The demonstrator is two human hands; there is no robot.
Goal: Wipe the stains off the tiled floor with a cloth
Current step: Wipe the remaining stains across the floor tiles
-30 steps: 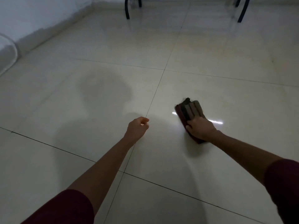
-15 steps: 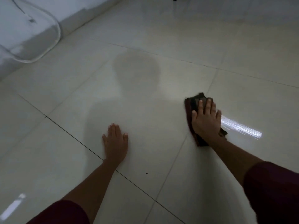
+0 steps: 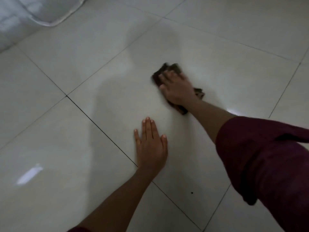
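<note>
A dark brown folded cloth (image 3: 170, 68) lies flat on the glossy pale tiled floor (image 3: 83, 47). My right hand (image 3: 177, 87) presses down on the cloth with fingers spread, covering most of it; the cloth's edges show blurred beyond the fingertips and by the wrist. My left hand (image 3: 151, 144) rests palm down on the same tile, nearer to me, fingers straight and holding nothing. A tiny dark speck (image 3: 192, 192) sits on the tile to the right of my left forearm.
A white curved cable or rim (image 3: 55, 22) lies against the wall at the top left. Dark grout lines (image 3: 100, 129) cross the floor diagonally. A bright light reflection (image 3: 29, 175) shows on the tile at the lower left.
The view has tilted down and swung, so the chair legs left the frame. My left hand went from a loose fist in the air to flat on the floor. The cloth slid under my right hand.
</note>
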